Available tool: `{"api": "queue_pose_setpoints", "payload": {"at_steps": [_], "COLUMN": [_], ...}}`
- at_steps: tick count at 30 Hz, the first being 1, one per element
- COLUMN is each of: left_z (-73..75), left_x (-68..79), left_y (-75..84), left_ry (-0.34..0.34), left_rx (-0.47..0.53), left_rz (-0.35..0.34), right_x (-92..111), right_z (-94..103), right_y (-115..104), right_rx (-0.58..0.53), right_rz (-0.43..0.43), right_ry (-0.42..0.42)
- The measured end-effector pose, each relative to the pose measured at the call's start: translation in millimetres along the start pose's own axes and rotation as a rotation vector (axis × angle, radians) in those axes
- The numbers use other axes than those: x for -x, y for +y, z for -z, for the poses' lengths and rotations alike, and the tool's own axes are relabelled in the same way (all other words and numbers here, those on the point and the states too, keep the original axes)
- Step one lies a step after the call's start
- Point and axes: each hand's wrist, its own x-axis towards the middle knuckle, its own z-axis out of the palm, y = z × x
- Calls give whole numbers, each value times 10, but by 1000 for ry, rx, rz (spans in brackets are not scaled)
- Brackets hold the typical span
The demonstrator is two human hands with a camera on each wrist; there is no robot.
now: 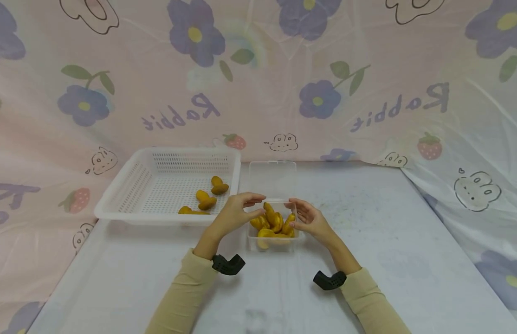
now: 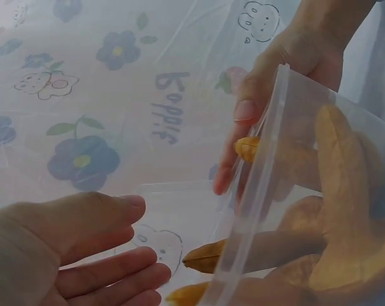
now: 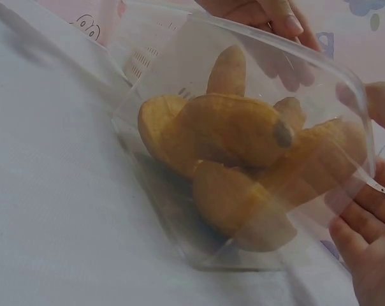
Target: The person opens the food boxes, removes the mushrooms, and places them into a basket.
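Note:
A clear plastic box (image 1: pixel 268 244) stands before me, its lid raised behind it. Several yellow banana-like fruits (image 1: pixel 276 222) fill it, some poking above the rim. My left hand (image 1: pixel 238 211) hovers over the box's left side, fingers loosely extended and thumb apart; in the left wrist view the left hand (image 2: pixel 97 248) holds nothing. My right hand (image 1: pixel 313 221) is at the right rim, its fingers loosely bent and its thumb close to a fruit. In the right wrist view the right hand (image 3: pixel 371 229) is partly behind the clear wall, so exact contact is unclear.
A white perforated basket (image 1: pixel 112 204) stands at the left, with several more yellow fruits (image 1: pixel 206 202) at its right side. The transparent lid (image 1: pixel 273 178) leans up at the back. A printed cloth (image 1: pixel 258 93) hangs behind the white table (image 1: pixel 367 241).

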Motion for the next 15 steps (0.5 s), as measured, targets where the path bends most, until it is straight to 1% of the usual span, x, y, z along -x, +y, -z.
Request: {"api": "queue_pose_setpoints", "payload": {"at_steps": [3, 6, 12, 15], "left_z": [-26, -46, -92, -115], "left_x": [-22, -40, -70, -75], "left_y": [-12, -16, -11, -11], "left_ry": [4, 5, -19, -16], "left_rx": [-8, -17, -18, -17], "left_rz": [17, 17, 27, 22], "right_x": [0, 3, 11, 10], "right_z": [-1, -2, -6, -7], "right_y": [-8, -14, -28, -32], "right_rx": [-13, -7, -9, -20], "right_rz": [-4, -4, -1, 1], "right_ry": [-5, -5, -4, -10]}}
